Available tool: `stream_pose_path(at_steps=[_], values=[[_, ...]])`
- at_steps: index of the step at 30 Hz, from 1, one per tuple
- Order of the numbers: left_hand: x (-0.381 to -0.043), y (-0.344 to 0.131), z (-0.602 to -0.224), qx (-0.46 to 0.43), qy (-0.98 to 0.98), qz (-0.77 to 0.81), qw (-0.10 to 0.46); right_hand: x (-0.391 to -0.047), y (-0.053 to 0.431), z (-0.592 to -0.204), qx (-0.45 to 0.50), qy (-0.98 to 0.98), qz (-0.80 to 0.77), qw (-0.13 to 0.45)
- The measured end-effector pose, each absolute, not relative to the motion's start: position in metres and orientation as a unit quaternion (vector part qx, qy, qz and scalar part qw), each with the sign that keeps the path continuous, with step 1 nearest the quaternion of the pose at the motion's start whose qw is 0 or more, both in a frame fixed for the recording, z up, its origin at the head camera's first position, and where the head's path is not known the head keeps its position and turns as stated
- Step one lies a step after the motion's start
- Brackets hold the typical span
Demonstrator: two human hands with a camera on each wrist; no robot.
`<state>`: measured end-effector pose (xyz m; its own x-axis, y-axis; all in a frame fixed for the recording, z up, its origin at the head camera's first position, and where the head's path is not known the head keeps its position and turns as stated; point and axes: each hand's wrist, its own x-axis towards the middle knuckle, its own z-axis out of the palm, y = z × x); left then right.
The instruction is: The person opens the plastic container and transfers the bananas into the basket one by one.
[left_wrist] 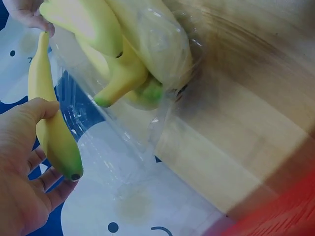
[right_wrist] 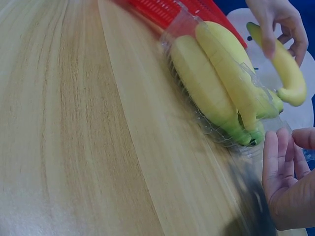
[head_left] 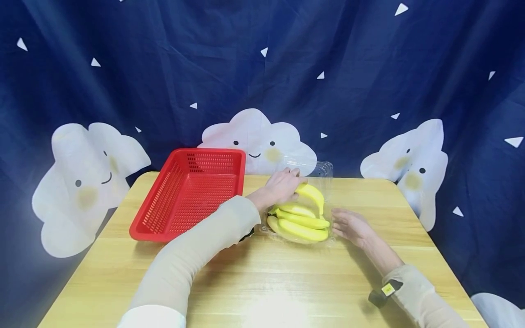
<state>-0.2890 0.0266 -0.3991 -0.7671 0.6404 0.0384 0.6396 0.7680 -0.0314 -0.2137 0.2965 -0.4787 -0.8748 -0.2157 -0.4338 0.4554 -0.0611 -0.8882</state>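
From my remote seat I had the left hand (head_left: 283, 186) holding a banana (head_left: 312, 196) near one end, thumb to one side and fingers round the other, its far end hanging by the clear box (right_wrist: 183, 93). The right hand (head_left: 353, 226) gripped nothing; its fingers were nearly straight beside the box wall, though I could not tell whether they touched it. I judged that a light pinch suited the curved fruit, with the free end turned clear of the thin plastic edge, and the right palm ready to steady the box. The other bananas (head_left: 303, 223) lay in the box, well within reach; the red basket (head_left: 149, 237) sat to its left on the table (head_left: 221, 291). The yellow label (head_left: 388, 289) at the right wrist carried marks too small to read, and I made out no brand anywhere.
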Motion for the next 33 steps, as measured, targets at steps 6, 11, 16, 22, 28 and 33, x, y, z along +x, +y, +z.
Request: stream_pose_path(at_steps=[6, 11, 16, 22, 28, 33], values=[[-0.289, 0.025, -0.39, -0.34, -0.94, -0.002, 0.02, -0.213, 0.297, -0.479, 0.098, 0.64, -0.727, 0.228], [-0.291, 0.018, -0.38, -0.34, -0.94, -0.002, 0.017, -0.212, 0.295, -0.479, 0.105, 0.638, -0.729, 0.224], [-0.295, 0.008, -0.37, -0.341, -0.94, 0.01, 0.016, -0.212, 0.294, -0.479, 0.106, 0.632, -0.733, 0.227], [-0.3, -0.011, -0.361, -0.337, -0.941, 0.0, 0.014, -0.212, 0.293, -0.479, 0.102, 0.633, -0.732, 0.233], [-0.305, -0.031, -0.356, -0.317, -0.948, -0.002, 0.016, -0.213, 0.294, -0.479, 0.102, 0.634, -0.73, 0.232], [-0.307, -0.046, -0.354, -0.302, -0.953, 0.004, 0.022, -0.212, 0.295, -0.478, 0.099, 0.637, -0.727, 0.235]])
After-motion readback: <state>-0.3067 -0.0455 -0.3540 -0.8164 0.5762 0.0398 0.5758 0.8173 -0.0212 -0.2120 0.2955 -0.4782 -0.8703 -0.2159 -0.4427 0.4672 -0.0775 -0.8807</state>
